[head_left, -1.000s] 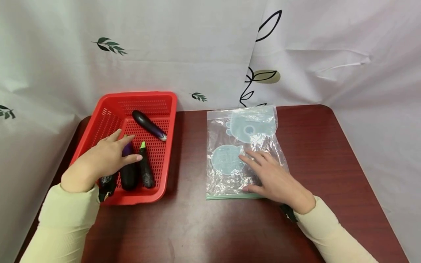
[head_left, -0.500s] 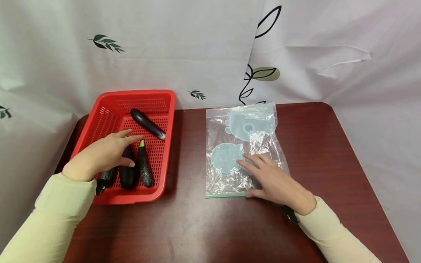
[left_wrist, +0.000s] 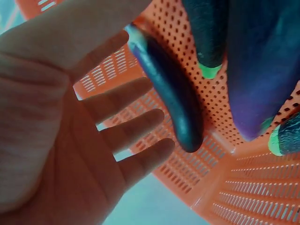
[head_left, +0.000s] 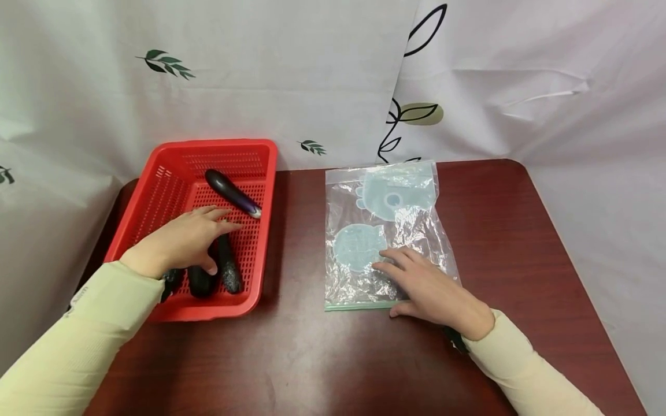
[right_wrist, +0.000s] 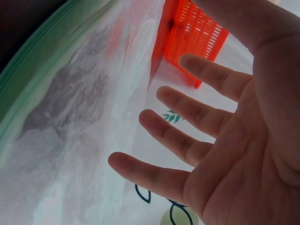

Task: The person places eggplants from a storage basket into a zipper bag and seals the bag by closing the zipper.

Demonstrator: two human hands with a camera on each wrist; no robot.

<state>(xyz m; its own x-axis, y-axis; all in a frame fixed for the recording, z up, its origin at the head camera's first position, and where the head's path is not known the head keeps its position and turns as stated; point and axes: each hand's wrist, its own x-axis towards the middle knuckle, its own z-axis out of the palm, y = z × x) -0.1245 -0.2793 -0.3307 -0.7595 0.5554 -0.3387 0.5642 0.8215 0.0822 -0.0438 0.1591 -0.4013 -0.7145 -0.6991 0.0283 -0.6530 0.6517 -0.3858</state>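
My left hand [head_left: 179, 241] hovers over the red basket [head_left: 269, 231], fingers spread and holding nothing. Beneath it lie a dark zucchini [head_left: 229, 271] and a thick eggplant [head_left: 202, 282], both partly covered by the hand. Further back, a slim eggplant [head_left: 229, 189] slants against the basket's right side. The left wrist view shows the palm beside that slim eggplant [left_wrist: 176, 93], plus a second zucchini [left_wrist: 287, 135] with a pale green end. Over the lower right of a clear zip bag [head_left: 359, 283] is my right hand [head_left: 432, 289], fingers apart and grasping nothing.
The bag lies flat on the dark red table [head_left: 307, 358], its green zip strip [head_left: 359, 306] towards me and pale blue animal prints on it. A white patterned curtain [head_left: 234, 69] hangs behind the table and along both sides.
My left hand has shifted right within the basket's outline, now over the thick eggplant and the zucchini. The right hand has sunk slightly down the view. The bag lies in the same place.
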